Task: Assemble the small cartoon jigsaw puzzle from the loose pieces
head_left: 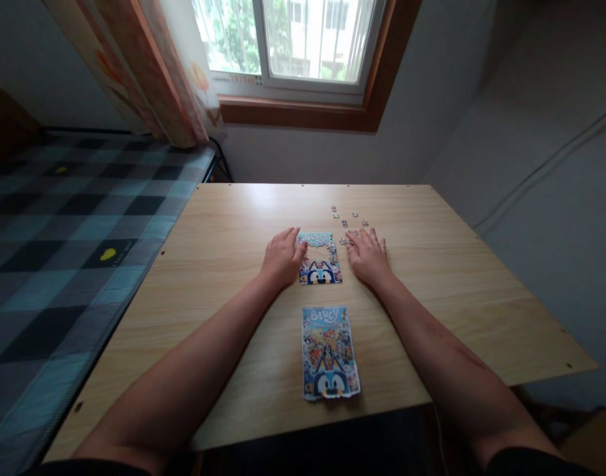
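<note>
1. I see the left hand (283,256) palm-down, fingers unclenched, thumb over the left edge of the puzzle (321,274); the right hand (369,258) lies spread, fingertips at the loose pieces (345,223); whether they pin one, I cannot tell.
2. Puzzle flat between the hands, gap in its middle;
3. Nearer my camera, picture sheet (327,354) on the wooden table (432,264); checked bed (65,264) left, window (313,39) beyond.

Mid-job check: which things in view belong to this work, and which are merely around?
Belongs to the work:
part-built puzzle
loose puzzle pieces
matching picture sheet

Merely around:
checked bedding
flowered curtain
window
</note>
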A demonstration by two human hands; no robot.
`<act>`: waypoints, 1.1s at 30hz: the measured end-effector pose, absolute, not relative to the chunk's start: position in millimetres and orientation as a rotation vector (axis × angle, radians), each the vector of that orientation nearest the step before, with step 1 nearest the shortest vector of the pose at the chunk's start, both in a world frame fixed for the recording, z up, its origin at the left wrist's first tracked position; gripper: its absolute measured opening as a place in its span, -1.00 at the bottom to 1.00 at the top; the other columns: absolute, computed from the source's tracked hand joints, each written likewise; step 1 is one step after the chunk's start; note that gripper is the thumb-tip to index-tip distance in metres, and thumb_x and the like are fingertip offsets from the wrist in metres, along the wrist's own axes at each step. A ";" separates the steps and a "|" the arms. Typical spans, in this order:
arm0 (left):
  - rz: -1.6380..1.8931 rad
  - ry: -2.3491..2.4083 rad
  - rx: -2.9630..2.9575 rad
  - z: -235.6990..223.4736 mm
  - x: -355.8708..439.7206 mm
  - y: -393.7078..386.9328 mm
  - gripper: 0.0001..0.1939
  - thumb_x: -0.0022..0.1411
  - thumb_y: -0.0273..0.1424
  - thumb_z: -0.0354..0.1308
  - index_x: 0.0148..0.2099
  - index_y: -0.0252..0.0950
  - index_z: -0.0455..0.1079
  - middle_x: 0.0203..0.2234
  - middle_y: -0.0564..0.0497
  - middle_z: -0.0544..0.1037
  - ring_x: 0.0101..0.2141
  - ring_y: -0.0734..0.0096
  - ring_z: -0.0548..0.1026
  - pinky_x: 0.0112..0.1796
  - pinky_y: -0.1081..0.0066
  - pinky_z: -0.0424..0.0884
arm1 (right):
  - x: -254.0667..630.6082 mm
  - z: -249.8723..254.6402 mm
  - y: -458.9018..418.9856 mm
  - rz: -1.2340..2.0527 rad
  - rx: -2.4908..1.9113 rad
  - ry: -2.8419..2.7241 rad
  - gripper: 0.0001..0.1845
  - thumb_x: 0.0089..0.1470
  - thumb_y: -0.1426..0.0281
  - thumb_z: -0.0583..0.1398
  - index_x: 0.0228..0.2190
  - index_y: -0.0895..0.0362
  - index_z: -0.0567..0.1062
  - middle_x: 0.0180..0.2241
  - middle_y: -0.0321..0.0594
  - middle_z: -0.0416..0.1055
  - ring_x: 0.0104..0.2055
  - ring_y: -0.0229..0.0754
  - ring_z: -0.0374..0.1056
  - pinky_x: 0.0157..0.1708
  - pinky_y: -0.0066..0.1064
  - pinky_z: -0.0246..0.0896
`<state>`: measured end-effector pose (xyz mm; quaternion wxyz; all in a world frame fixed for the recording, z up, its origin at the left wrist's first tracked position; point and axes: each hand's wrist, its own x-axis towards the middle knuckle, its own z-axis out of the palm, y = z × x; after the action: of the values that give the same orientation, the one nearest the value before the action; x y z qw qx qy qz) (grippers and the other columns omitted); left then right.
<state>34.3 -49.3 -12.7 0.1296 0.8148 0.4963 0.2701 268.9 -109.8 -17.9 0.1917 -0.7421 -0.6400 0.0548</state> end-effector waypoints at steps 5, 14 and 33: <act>1.172 1.321 2.081 -14.5 28.5 -39.0 -0.58 0.38 -0.33 -0.05 0.17 -0.34 0.41 0.12 -0.21 0.51 0.15 0.11 0.42 0.22 0.08 0.26 | 270.8 -20.8 -110.1 0.173 -2.036 -1.838 -0.54 0.32 0.22 0.06 0.18 -0.01 0.46 0.37 -0.04 0.12 0.46 0.25 -0.18 0.32 0.35 -0.28; 1.389 1.292 1.696 -15.1 24.9 -33.2 -0.65 0.32 -0.38 -0.04 0.06 -0.33 0.45 0.02 -0.17 0.56 0.05 0.19 0.50 0.15 0.13 0.37 | 269.8 -17.5 -109.7 0.141 -1.960 -1.813 -0.72 0.21 0.26 0.20 -0.07 0.04 0.59 0.36 -0.04 0.14 0.46 0.21 -0.19 0.33 0.31 -0.32; 1.289 1.332 1.748 -12.6 24.6 -34.2 -0.61 0.35 -0.29 -0.03 0.10 -0.34 0.42 -0.01 -0.22 0.56 0.02 0.11 0.51 0.10 0.08 0.39 | 264.4 -9.2 -113.7 0.163 -1.985 -1.825 -0.76 0.21 0.29 0.19 -0.13 0.03 0.59 0.36 -0.06 0.14 0.47 0.19 -0.24 0.30 0.38 -0.33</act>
<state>24.6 -34.2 -12.6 0.2924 0.6560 0.4999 0.4839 264.4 -113.7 -9.2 0.2184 -0.7172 -0.6591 0.0588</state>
